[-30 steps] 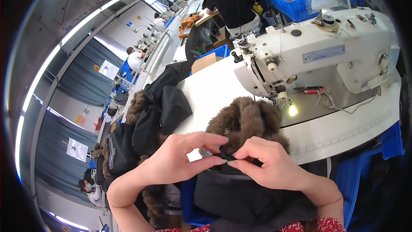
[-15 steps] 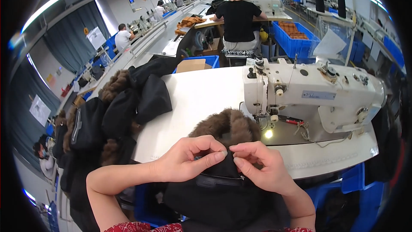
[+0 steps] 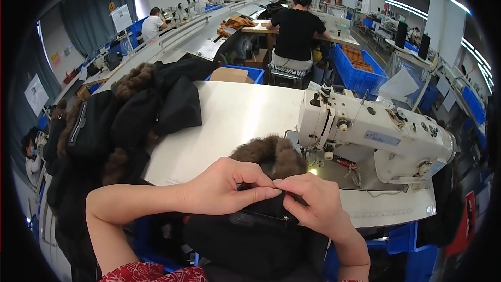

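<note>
A black fabric bag with a short zip and a brown fur loop lies before me at the table's front edge. Above its zipped part, my left hand pinches thumb and forefinger together. Fingertips almost meeting it, my right hand is closed in a pinch too. Whatever lies between the fingers is too small to make out; black fabric shows just beneath them. The fur loop stands beyond my hands, close to the white sewing machine.
Several similar black bags with fur are heaped at the left of the white table. Red-handled snips lie under the machine arm. A cardboard piece rests in a blue bin beyond the table. A co-worker in black sits ahead.
My right fingertips have closed in against the left ones. The view has shifted, so the machine appears tilted and lower. The bag stays under my hands.
</note>
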The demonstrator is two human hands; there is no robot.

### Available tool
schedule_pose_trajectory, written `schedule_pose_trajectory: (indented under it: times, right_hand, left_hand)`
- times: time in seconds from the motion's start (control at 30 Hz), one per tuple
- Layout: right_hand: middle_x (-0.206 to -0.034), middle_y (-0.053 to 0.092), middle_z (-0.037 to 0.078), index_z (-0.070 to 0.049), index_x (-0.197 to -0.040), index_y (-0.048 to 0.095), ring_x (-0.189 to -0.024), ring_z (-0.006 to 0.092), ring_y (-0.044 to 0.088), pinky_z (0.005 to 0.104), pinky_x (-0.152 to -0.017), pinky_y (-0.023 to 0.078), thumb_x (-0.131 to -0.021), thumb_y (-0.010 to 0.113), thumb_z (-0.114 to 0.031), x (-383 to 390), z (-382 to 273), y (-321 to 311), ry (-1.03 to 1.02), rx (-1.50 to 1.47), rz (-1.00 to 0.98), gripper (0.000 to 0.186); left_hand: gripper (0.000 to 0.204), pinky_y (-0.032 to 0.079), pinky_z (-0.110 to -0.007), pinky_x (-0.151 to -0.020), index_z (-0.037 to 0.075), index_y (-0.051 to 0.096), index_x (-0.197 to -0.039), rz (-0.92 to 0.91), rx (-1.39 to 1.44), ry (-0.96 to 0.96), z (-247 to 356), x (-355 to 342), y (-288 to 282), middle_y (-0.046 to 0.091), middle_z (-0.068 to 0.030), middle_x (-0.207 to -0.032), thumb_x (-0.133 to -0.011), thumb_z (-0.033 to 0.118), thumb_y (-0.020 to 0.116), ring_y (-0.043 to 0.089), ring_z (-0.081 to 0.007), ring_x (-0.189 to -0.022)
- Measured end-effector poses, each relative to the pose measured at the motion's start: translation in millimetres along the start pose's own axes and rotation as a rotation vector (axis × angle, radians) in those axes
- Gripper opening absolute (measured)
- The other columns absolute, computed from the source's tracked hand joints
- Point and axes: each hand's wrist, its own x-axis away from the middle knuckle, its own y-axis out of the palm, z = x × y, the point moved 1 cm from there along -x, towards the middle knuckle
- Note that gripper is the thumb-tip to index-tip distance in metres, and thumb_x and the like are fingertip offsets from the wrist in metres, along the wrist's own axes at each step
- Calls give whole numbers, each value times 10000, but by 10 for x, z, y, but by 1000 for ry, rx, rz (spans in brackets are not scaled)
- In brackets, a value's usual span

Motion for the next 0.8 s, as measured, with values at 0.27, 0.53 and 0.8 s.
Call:
schedule_pose_trajectory:
  times: [0.27,0.53,0.8]
  right_hand:
    - [-928,684,62,-50,-1016,657,-708,201,658,288,-571,529,-711,749,14,0,-39,-25,-285,318,57,325]
    - [-934,685,106,5,-1034,625,-722,227,672,294,-584,539,-699,720,82,29,-62,-32,-250,267,49,357]
    - [-934,687,94,-5,-1001,642,-733,223,675,285,-586,541,-721,736,68,51,-59,-49,-230,211,73,305]
  left_hand:
    - [217,525,-230,-718,25,723,-1035,-89,249,-191,-6,-34,-46,719,-51,-884,-879,175,739,640,-68,-791]
    - [189,519,-227,-720,37,737,-1023,-121,85,-224,64,-53,-87,723,-46,-886,-863,139,748,642,-77,-783]
    - [189,505,-225,-711,62,750,-1022,-112,83,-225,45,-65,-58,711,-30,-866,-847,134,767,629,-81,-771]
